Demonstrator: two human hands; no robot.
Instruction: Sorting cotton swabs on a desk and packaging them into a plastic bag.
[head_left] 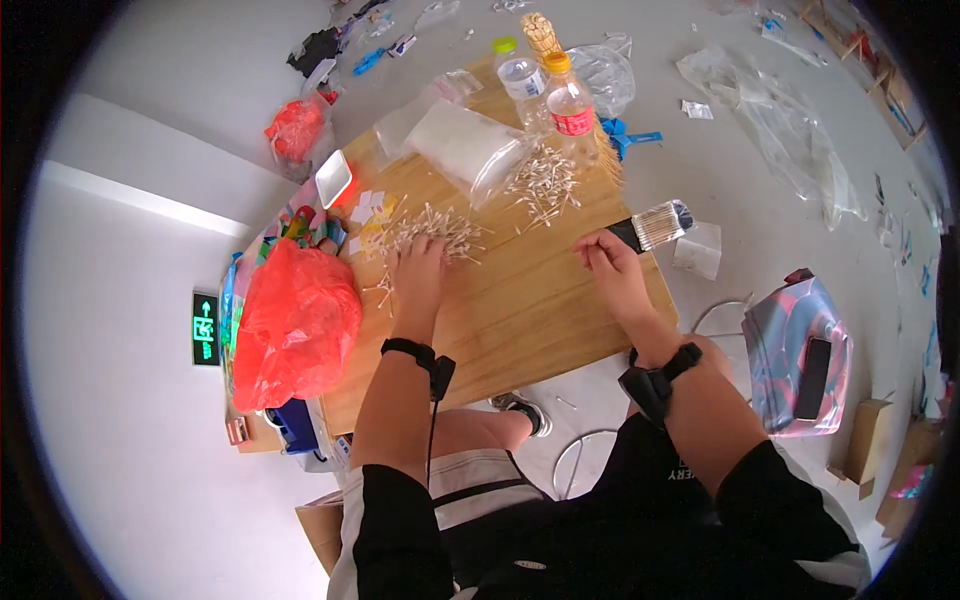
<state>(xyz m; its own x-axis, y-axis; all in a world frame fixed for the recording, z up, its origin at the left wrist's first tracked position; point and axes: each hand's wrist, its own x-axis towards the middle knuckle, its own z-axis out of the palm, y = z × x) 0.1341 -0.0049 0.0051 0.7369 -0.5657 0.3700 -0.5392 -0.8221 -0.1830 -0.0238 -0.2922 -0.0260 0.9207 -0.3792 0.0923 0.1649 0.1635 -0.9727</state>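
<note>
While the left hand (421, 262) rests fingers-down on a loose pile of thin white cotton swabs (437, 228) left of centre on the light-brown wooden desk (525, 295), its fingertips are hidden; cannot tell whether it grips any. Right hand (600, 252): fingers loosely curled, just beside a black-and-silver ribbed object (660, 226); hold on it cannot be told. A 2nd swab pile (543, 186) lies farther back, near a clear orange-capped plastic bottle (570, 108).
</note>
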